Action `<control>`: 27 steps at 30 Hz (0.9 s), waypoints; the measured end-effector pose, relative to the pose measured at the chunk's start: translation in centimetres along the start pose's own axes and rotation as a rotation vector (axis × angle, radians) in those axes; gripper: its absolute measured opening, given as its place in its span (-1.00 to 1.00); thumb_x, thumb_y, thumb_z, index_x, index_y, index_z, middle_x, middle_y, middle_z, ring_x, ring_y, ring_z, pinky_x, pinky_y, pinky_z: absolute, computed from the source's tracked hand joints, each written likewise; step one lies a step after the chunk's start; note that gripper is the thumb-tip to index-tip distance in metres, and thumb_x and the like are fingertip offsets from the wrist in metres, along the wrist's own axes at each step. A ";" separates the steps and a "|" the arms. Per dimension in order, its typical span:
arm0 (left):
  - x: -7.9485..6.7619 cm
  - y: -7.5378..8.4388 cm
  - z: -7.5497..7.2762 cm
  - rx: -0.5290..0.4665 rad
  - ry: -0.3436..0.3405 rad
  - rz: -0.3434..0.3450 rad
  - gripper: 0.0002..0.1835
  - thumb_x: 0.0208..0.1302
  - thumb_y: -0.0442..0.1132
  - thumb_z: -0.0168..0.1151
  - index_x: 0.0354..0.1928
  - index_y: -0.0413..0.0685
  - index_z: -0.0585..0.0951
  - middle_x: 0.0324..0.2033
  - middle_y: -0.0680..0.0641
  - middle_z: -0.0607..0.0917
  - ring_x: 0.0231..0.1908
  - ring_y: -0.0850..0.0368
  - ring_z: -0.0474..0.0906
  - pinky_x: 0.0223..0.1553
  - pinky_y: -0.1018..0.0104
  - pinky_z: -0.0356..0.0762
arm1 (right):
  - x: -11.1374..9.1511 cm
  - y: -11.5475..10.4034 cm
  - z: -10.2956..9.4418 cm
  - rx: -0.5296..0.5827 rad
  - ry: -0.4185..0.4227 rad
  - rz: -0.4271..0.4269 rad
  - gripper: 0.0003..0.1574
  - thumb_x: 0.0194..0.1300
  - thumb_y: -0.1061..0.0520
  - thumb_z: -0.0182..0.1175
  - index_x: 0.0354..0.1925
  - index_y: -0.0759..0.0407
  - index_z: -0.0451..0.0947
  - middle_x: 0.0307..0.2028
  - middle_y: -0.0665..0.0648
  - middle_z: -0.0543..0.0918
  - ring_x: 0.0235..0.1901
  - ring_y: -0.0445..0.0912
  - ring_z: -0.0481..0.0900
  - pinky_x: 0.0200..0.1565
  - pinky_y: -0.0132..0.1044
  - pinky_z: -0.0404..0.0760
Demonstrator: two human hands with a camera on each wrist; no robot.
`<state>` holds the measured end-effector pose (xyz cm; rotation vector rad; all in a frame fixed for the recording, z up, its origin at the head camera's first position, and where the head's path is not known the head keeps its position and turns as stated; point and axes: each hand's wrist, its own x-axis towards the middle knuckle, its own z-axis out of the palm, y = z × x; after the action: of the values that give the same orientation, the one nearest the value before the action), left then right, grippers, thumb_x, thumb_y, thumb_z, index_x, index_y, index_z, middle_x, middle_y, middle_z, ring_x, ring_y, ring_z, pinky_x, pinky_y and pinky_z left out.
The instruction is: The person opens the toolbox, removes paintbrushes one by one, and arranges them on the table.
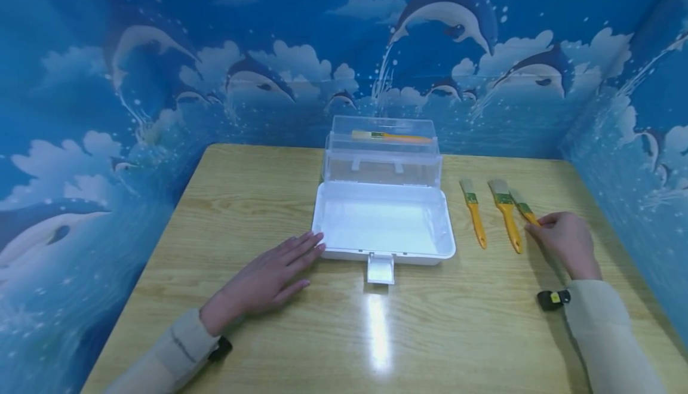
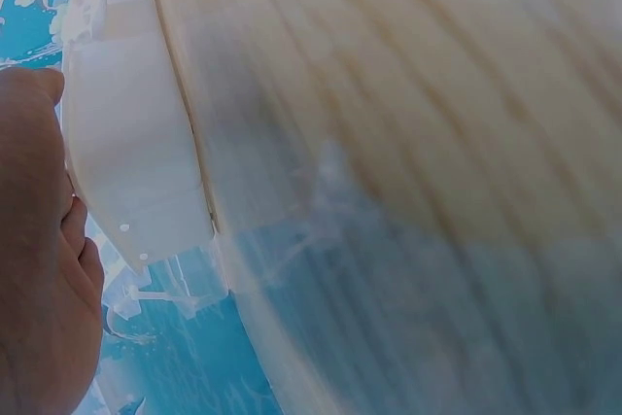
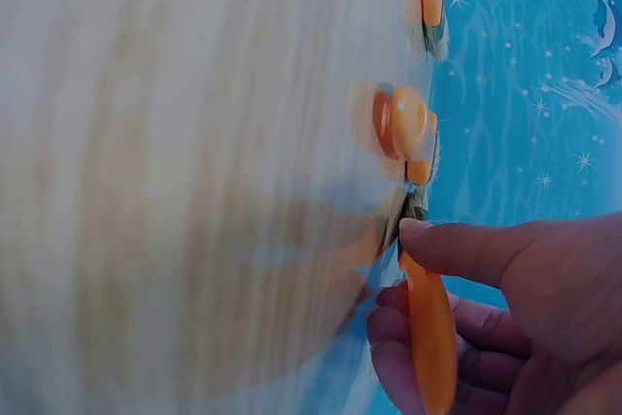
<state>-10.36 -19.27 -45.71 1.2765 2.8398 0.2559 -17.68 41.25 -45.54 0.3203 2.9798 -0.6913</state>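
My right hand (image 1: 571,243) pinches the orange handle of a paintbrush (image 3: 430,337) between thumb and fingers, at the right side of the table. Its bristle end lies beside a wider paintbrush (image 1: 505,206), and a narrower paintbrush (image 1: 473,212) lies further left. My left hand (image 1: 271,274) has its fingers extended, with the fingertips at the left front corner of a white plastic box (image 1: 384,218). The box stands with its clear lid (image 1: 381,167) raised at the back and its front latch (image 1: 380,268) folded down. Another paintbrush (image 1: 392,137) lies in the lid's upper compartment.
The wooden table (image 1: 258,203) ends at a blue dolphin-print backdrop (image 1: 301,54) that rises behind it and on both sides. A bright light reflection shows on the wood in front of the box.
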 end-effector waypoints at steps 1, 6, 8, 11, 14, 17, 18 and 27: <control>0.0 0.0 0.0 0.001 -0.001 -0.001 -0.26 0.61 0.10 -0.12 0.64 0.10 -0.10 0.64 0.06 -0.15 0.61 0.12 -0.19 0.61 0.13 -0.11 | 0.1 0.0 0.0 -0.002 0.001 0.003 -0.34 0.43 -0.16 0.22 -0.06 0.49 0.63 -0.10 0.53 0.67 -0.25 0.26 0.64 -0.41 -0.04 0.59; 0.0 0.0 -0.1 0.003 0.002 0.002 -0.26 0.60 0.10 -0.11 0.64 0.09 -0.09 0.64 0.06 -0.14 0.61 0.12 -0.19 0.61 0.12 -0.10 | 0.6 -0.1 -0.1 -0.020 0.009 0.031 -0.35 0.42 -0.18 0.22 -0.09 0.46 0.63 -0.13 0.51 0.68 -0.29 0.22 0.64 -0.49 -0.16 0.53; 0.0 0.0 0.0 0.001 0.004 0.002 -0.26 0.60 0.10 -0.10 0.64 0.10 -0.10 0.64 0.06 -0.15 0.61 0.12 -0.20 0.61 0.12 -0.09 | 0.7 -0.2 -0.2 -0.028 0.012 0.035 -0.36 0.42 -0.18 0.23 -0.10 0.45 0.64 -0.15 0.49 0.68 -0.31 0.19 0.64 -0.51 -0.21 0.50; 0.0 0.0 0.0 0.001 0.004 -0.001 -0.25 0.60 0.09 -0.09 0.64 0.11 -0.11 0.64 0.07 -0.16 0.61 0.13 -0.20 0.61 0.13 -0.10 | 0.9 -0.3 -0.2 -0.030 0.021 0.026 -0.40 0.41 -0.15 0.25 -0.14 0.44 0.65 -0.20 0.46 0.70 -0.36 0.14 0.63 -0.55 -0.26 0.48; 0.0 0.0 0.1 0.006 0.008 0.001 -0.25 0.60 0.09 -0.08 0.64 0.11 -0.11 0.64 0.07 -0.15 0.61 0.13 -0.20 0.61 0.13 -0.10 | 1.0 -0.4 -0.1 -0.029 0.025 0.010 -0.43 0.40 -0.12 0.26 -0.18 0.44 0.66 -0.28 0.43 0.71 -0.43 0.09 0.62 -0.58 -0.27 0.49; 0.0 0.0 0.1 0.014 0.016 0.009 -0.25 0.59 0.08 -0.07 0.64 0.09 -0.09 0.64 0.05 -0.14 0.61 0.11 -0.19 0.61 0.13 -0.10 | 1.2 -0.4 -0.1 -0.026 0.019 0.003 -0.43 0.40 -0.11 0.26 -0.20 0.46 0.66 -0.33 0.40 0.72 -0.46 0.06 0.62 -0.59 -0.26 0.51; 0.0 0.0 0.1 0.017 0.017 0.010 -0.25 0.59 0.09 -0.08 0.64 0.09 -0.09 0.64 0.05 -0.14 0.61 0.11 -0.19 0.61 0.13 -0.10 | 1.3 -0.4 -0.1 -0.027 0.017 0.004 -0.43 0.40 -0.11 0.26 -0.20 0.47 0.66 -0.34 0.39 0.72 -0.47 0.05 0.61 -0.59 -0.26 0.52; 0.0 0.0 0.1 0.011 0.022 0.013 -0.25 0.60 0.09 -0.08 0.64 0.08 -0.08 0.64 0.03 -0.13 0.61 0.10 -0.18 0.61 0.11 -0.08 | 2.1 -0.1 -0.1 -0.039 0.017 -0.004 -0.43 0.42 -0.08 0.25 -0.19 0.49 0.64 -0.38 0.38 0.70 -0.51 0.04 0.60 -0.61 -0.22 0.53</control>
<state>-10.37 -19.27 -45.80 1.3025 2.8562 0.2574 -19.73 41.60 -45.66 0.3190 3.0060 -0.6338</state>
